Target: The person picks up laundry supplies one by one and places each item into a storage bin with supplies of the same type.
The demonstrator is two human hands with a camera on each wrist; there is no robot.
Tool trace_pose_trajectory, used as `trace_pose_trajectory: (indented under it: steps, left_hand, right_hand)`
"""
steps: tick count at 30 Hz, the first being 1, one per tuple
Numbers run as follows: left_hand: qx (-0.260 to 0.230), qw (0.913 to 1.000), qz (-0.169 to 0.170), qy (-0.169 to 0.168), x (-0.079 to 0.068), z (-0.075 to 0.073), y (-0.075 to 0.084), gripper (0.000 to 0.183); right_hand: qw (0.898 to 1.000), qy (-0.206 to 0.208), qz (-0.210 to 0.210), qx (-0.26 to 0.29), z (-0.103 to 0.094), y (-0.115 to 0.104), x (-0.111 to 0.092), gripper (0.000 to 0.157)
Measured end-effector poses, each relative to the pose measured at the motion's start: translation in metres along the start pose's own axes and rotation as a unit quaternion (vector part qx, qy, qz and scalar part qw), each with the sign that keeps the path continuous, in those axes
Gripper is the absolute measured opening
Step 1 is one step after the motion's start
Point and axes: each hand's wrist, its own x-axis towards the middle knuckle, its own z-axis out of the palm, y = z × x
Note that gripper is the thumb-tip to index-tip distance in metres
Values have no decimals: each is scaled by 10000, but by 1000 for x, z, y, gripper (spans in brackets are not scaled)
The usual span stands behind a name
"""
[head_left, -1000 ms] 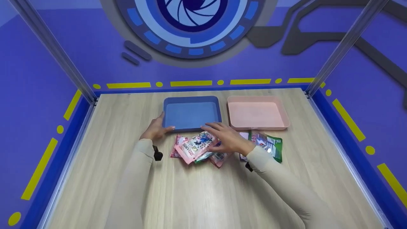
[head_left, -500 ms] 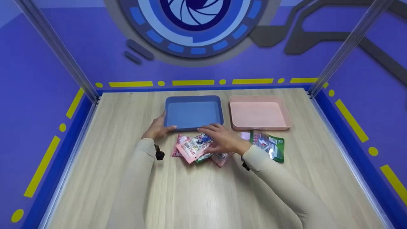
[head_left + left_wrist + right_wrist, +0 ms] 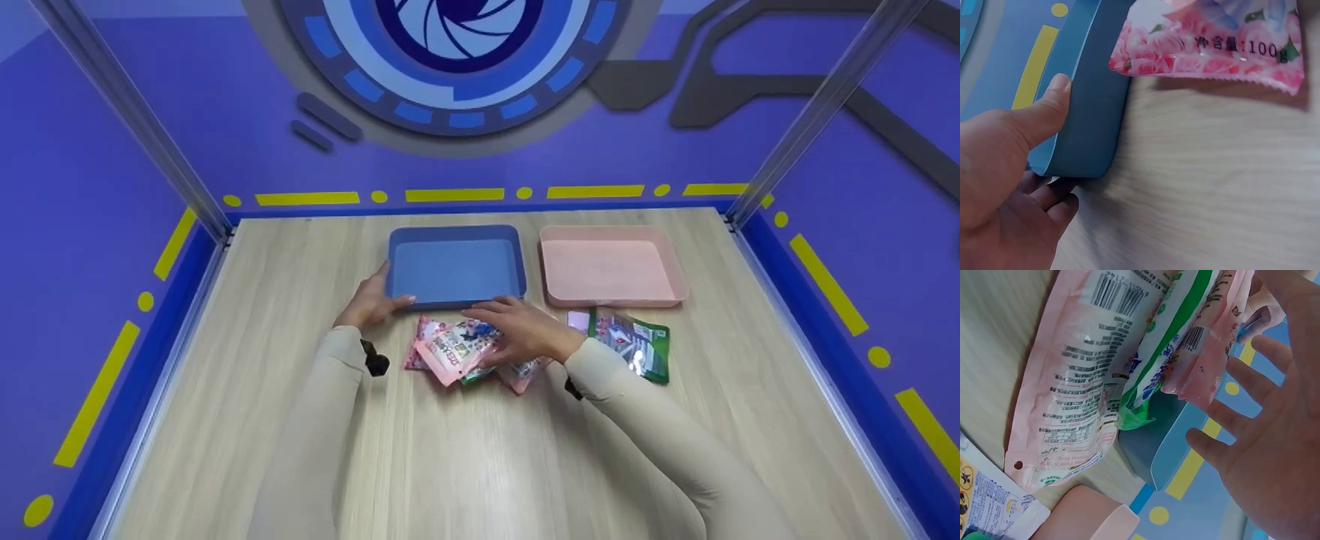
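Note:
My left hand (image 3: 369, 301) holds the front left corner of a blue tray (image 3: 457, 274), the thumb against its front wall. The other fingers reach round the corner in the left wrist view. Just in front of the tray lies a heap of small flat pouches; a pink and white pouch (image 3: 446, 358) is on top. Over the heap's right part hovers my right hand (image 3: 529, 330), hiding some of it. Its fingers are spread and slightly bent in the right wrist view, close to a pink pouch (image 3: 1204, 371). Whether they touch it I cannot tell.
A pink tray (image 3: 611, 266) stands right of the blue one. In front of it lie a green-edged pouch (image 3: 654, 352) and a pale lilac one (image 3: 577, 321), partly overlapping. Blue panels enclose the wooden table (image 3: 465, 465) at the back and both sides.
My right hand has drifted a little to the left across the pouches. My left hand stays at the blue tray's corner, and the trays have not visibly moved.

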Motion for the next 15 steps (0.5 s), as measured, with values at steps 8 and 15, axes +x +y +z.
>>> trace_pose_trajectory:
  steps: [8, 15]
  left_hand:
    - [18, 9996, 267, 60, 2, 2, 3, 100]
    - [59, 9994, 334, -24, 4, 2, 2, 99]
  right_hand:
    - [9997, -218, 88, 69, 1, 1, 4, 94]
    - [9993, -318, 119, 172, 0, 2, 8, 95]
